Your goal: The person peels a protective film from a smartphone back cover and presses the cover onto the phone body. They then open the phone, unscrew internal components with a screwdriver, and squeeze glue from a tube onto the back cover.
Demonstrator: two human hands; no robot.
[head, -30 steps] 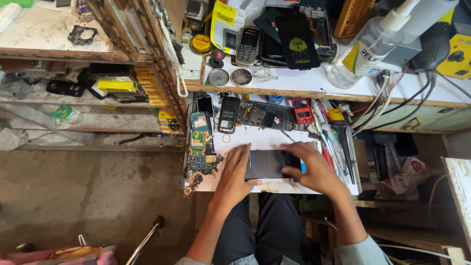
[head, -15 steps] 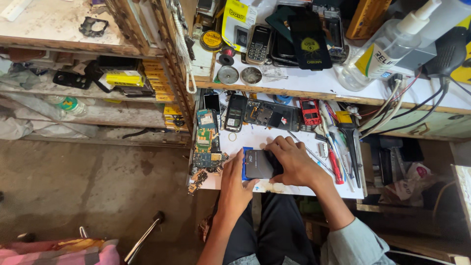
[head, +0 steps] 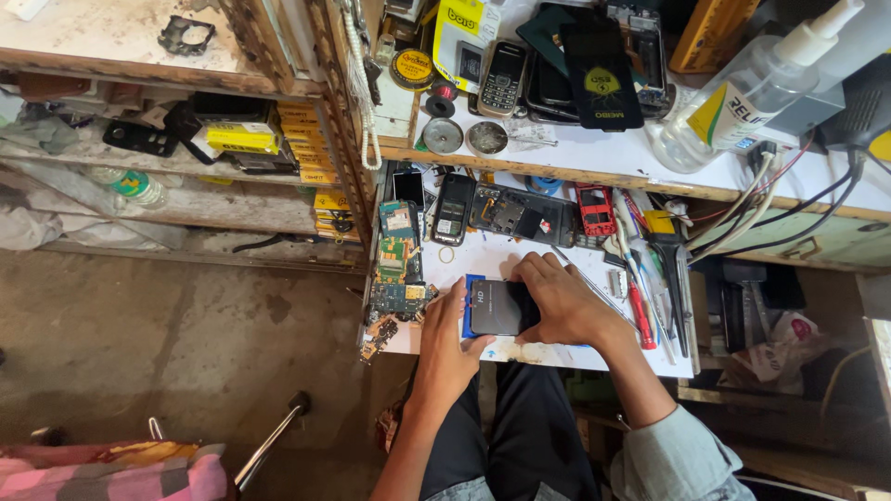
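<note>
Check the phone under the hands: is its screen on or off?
Off, as far as visible: the phone lies flat between the left hand and right hand, its face uniformly dark.

Left hand (head: 452,336), right hand (head: 564,301) (both curled).

Dark phone screen (head: 498,307) flat on bench between both hands. Yellow card package (head: 461,37) on upper shelf. Clear bottle, yellow-white label (head: 727,109), at right.
</note>
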